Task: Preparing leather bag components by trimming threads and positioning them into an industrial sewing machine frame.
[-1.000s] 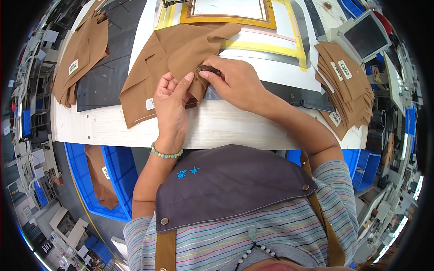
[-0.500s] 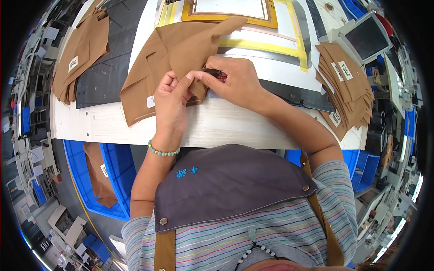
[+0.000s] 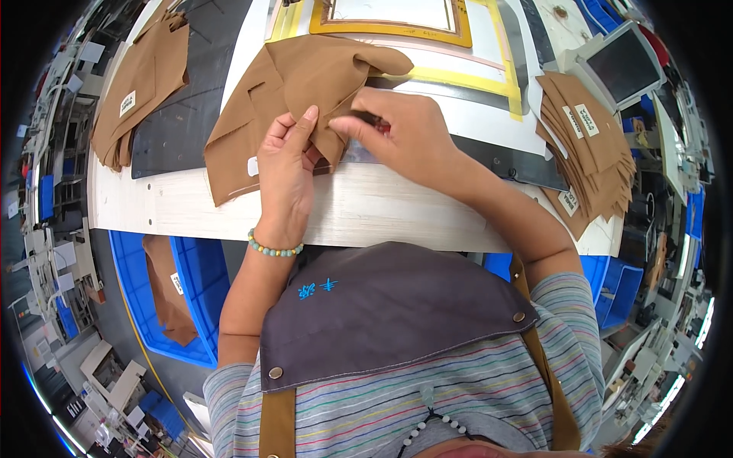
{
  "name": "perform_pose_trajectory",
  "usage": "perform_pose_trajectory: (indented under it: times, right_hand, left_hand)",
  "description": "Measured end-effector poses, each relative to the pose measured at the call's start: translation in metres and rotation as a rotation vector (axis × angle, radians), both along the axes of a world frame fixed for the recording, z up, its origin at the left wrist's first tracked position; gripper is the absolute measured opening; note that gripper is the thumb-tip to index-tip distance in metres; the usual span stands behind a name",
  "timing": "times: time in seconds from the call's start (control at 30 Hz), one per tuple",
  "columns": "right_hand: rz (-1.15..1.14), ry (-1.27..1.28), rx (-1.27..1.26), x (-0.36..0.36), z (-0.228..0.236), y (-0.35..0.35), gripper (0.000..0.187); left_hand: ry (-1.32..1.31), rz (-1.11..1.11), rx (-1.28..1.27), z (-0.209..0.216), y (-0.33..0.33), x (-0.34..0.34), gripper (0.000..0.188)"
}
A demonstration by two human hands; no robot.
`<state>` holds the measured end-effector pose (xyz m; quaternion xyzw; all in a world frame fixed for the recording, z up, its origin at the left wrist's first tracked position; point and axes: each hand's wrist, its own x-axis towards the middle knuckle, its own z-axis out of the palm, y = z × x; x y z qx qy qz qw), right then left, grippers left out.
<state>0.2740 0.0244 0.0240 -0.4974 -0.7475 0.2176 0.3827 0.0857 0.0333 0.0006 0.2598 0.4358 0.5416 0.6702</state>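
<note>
A brown fabric piece with a folded-over flap lies across the near edge of the table. My left hand pinches its near edge between thumb and fingers. Just right of that, my right hand is curled, its thumb close to the cloth. Inside the right palm sits a small dark tool, mostly hidden by the fingers, so its exact kind does not show. A small white label is on the fabric by my left hand.
Stacks of brown cut pieces lie at the left and right. Beyond the fabric is a yellow frame on a taped white sheet. A monitor stands at the far right. A blue bin holding brown cloth sits below, left.
My right thumb has drawn slightly away from the left fingertips, and the right hand has turned, hiding more of the dark tool. The flap's far end has dropped a little.
</note>
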Motion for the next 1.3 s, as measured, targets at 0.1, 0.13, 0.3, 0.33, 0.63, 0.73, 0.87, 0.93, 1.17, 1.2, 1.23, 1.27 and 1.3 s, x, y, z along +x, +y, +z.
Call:
perform_pose_trajectory:
  times: [0.1, 0.13, 0.3, 0.33, 0.63, 0.73, 0.87, 0.93, 1.17, 1.2, 1.23, 1.27, 1.3]
  right_hand:
    - [-0.026, -0.061, -0.011, 0.003, -0.017, 0.009, 0.027]
    - [-0.028, -0.062, -0.011, 0.003, -0.017, 0.008, 0.027]
    - [-0.015, -0.013, -0.035, -0.001, -0.016, 0.004, 0.024]
    - [-0.015, -0.013, -0.035, -0.001, -0.015, 0.004, 0.024]
    - [-0.009, -0.011, -0.038, -0.001, -0.016, 0.003, 0.023]
    - [-0.021, -0.037, 0.002, -0.002, -0.016, 0.003, 0.021]
    - [-0.032, -0.082, 0.035, -0.002, -0.013, 0.002, 0.020]
    - [-0.033, -0.090, 0.032, -0.002, -0.012, 0.002, 0.020]
    - [-0.026, -0.123, 0.006, -0.001, -0.013, 0.003, 0.021]
    - [-0.020, -0.130, -0.008, -0.001, -0.013, 0.003, 0.021]
    - [-0.020, -0.130, -0.008, -0.001, -0.013, 0.002, 0.021]
    - [-0.021, -0.122, -0.013, -0.001, -0.013, 0.002, 0.021]
    - [-0.021, -0.113, -0.018, -0.001, -0.013, 0.002, 0.021]
  left_hand:
    - [0.006, -0.012, 0.013, -0.002, 0.001, -0.002, 0.015]
    - [0.005, -0.027, 0.020, -0.003, 0.001, -0.003, 0.017]
    - [0.004, -0.059, 0.041, -0.003, 0.000, -0.004, 0.021]
    - [0.007, -0.077, 0.050, -0.004, 0.000, -0.005, 0.023]
    - [0.009, -0.092, 0.063, -0.008, -0.001, -0.005, 0.026]
    - [0.015, -0.088, 0.066, -0.009, -0.001, -0.005, 0.025]
    - [0.014, -0.075, 0.075, -0.007, -0.004, -0.003, 0.025]
    - [0.048, -0.070, 0.085, -0.009, -0.003, -0.002, 0.024]
    - [0.061, -0.054, 0.125, -0.010, -0.006, 0.002, 0.024]
    - [0.070, -0.050, 0.125, -0.009, -0.006, 0.003, 0.023]
    - [0.079, -0.046, 0.125, -0.009, -0.006, 0.003, 0.023]
    - [0.079, -0.047, 0.125, -0.008, -0.007, 0.004, 0.023]
    - [0.082, -0.042, 0.120, -0.007, -0.007, 0.004, 0.023]
